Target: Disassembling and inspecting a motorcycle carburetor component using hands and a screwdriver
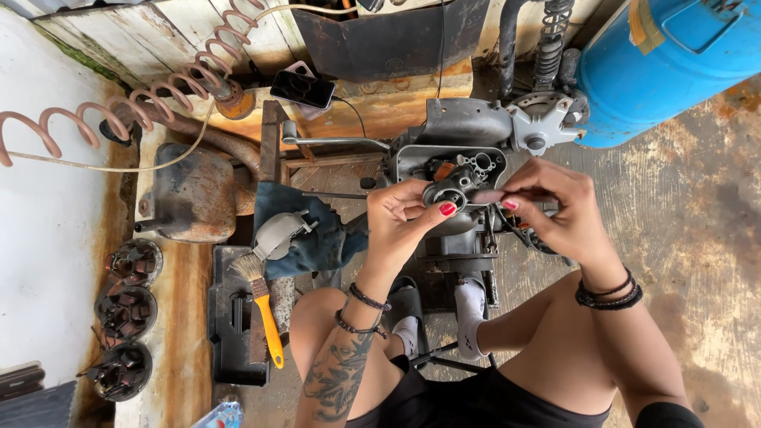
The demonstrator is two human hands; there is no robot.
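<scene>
The left hand is gripping a small dark carburettor part; the right hand is pinching its edge, above the engine casing standing on a stained concrete floor.

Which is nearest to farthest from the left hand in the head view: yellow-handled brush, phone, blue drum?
From the left hand:
1. Yellow-handled brush, lower left on the black tray.
2. Phone, up and left by the wooden wall.
3. Blue drum, far upper right.
</scene>
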